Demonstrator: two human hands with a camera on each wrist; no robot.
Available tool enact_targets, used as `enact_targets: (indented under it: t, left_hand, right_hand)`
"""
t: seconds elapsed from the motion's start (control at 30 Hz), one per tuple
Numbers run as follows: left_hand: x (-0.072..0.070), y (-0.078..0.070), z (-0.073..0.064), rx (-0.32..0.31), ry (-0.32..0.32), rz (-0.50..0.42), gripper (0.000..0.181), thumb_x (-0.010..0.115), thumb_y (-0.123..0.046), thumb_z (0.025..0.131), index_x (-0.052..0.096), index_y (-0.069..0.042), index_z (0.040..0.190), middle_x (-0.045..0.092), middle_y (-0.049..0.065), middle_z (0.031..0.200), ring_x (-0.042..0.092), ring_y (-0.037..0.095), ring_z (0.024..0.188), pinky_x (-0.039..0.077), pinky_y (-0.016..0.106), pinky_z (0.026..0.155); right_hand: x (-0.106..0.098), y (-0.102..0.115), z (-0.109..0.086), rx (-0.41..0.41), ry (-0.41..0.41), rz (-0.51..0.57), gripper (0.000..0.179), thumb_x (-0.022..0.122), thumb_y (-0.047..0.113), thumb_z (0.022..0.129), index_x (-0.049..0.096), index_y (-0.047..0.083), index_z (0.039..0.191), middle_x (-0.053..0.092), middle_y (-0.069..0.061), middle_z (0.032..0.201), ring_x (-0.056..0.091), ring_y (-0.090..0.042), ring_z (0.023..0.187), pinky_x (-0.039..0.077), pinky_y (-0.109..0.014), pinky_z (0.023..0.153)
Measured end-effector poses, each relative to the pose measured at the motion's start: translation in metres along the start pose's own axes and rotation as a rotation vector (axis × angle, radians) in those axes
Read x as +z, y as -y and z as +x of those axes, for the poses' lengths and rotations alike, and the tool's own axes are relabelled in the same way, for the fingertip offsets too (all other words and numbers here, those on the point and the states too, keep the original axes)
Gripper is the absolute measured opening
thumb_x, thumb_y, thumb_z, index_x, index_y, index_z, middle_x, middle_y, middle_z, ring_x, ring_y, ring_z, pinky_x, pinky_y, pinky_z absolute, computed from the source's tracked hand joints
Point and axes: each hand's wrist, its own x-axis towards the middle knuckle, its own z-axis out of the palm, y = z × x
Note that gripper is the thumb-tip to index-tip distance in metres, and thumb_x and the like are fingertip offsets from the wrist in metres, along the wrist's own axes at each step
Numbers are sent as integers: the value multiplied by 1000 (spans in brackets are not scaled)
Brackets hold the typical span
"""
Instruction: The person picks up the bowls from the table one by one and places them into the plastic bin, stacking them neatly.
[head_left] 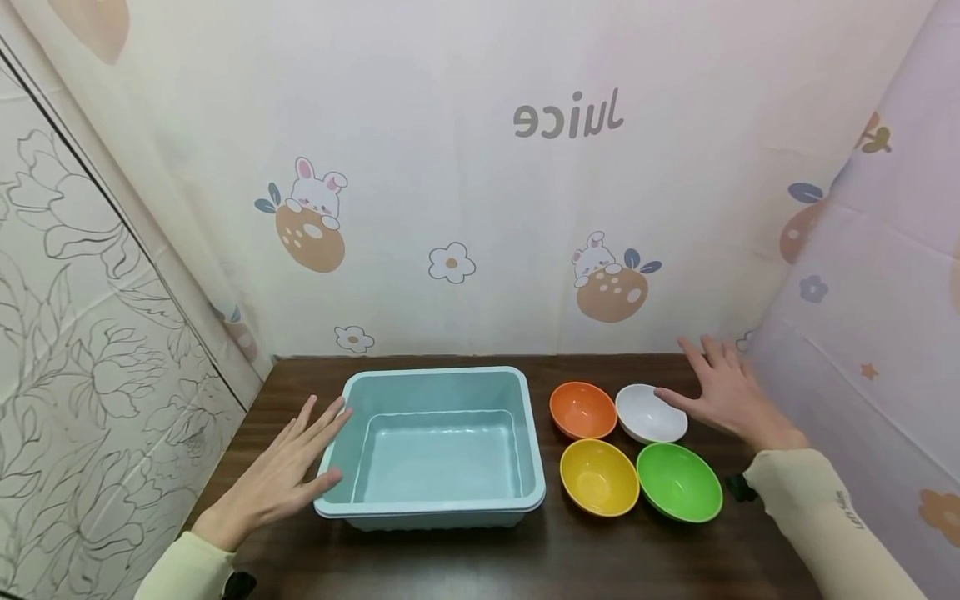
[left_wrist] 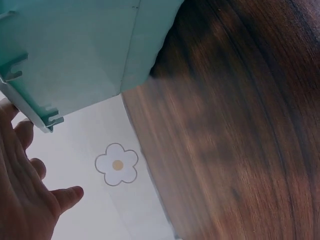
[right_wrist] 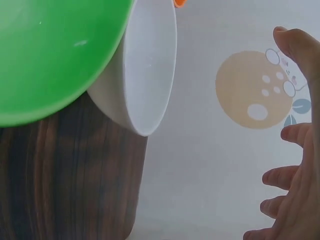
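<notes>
A pale blue-green plastic basin [head_left: 442,506] sits on the dark wooden table, its double rim suggesting a second one nested beneath. My left hand [head_left: 281,471], fingers spread, hovers at the basin's left rim; whether it touches cannot be told. On the right, four small bowls stand grouped: orange [head_left: 582,410], white [head_left: 651,414], yellow [head_left: 599,477] and green [head_left: 678,482]. Above and right of the white bowl my right hand [head_left: 731,396] is held with fingers spread, holding nothing. In the right wrist view the green bowl [right_wrist: 55,55] and white bowl [right_wrist: 150,65] appear close by.
The wooden table [head_left: 420,567] ends at a white printed cloth [head_left: 465,192] hanging behind it. More cloth [head_left: 862,375] hangs along the right side. At left stands a white panel [head_left: 97,375] with flower line drawings.
</notes>
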Motion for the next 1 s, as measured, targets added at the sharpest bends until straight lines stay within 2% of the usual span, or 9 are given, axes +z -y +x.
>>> enact_targets:
  t: [0.2, 0.83, 0.93, 1.0]
  left_hand:
    - [1, 1, -1, 4, -3, 4, 80, 65, -44, 96, 29, -22, 164, 25, 2, 172, 5, 37, 161, 31, 75, 110]
    - [2, 1, 0, -18, -3, -12, 80, 65, -43, 96, 29, -23, 164, 24, 0, 172, 6, 35, 161, 28, 70, 115]
    - [2, 1, 0, -21, -1, -16, 80, 65, -42, 96, 29, -23, 164, 24, 0, 172, 5, 35, 161, 23, 64, 122]
    - [1, 1, 0, -19, -3, -18, 79, 65, -42, 96, 29, -23, 164, 24, 0, 172, 5, 36, 161, 14, 55, 128]
  right_hand:
    - [3, 4, 3, 0, 5, 29, 110, 60, 73, 88, 18, 5, 164, 14, -41, 162, 8, -67, 146, 7, -84, 111]
    - [8, 16, 9, -23, 112, 59, 109, 62, 71, 87, 21, 5, 163, 16, -42, 161, 15, -70, 143, 17, -84, 109]
    - [11, 18, 11, -28, 124, 56, 109, 62, 72, 87, 23, 4, 162, 18, -42, 161, 16, -71, 142, 18, -85, 108]
    - [12, 19, 11, -33, 128, 52, 109, 63, 71, 86, 25, 3, 162, 19, -43, 160, 18, -70, 141, 19, -85, 107]
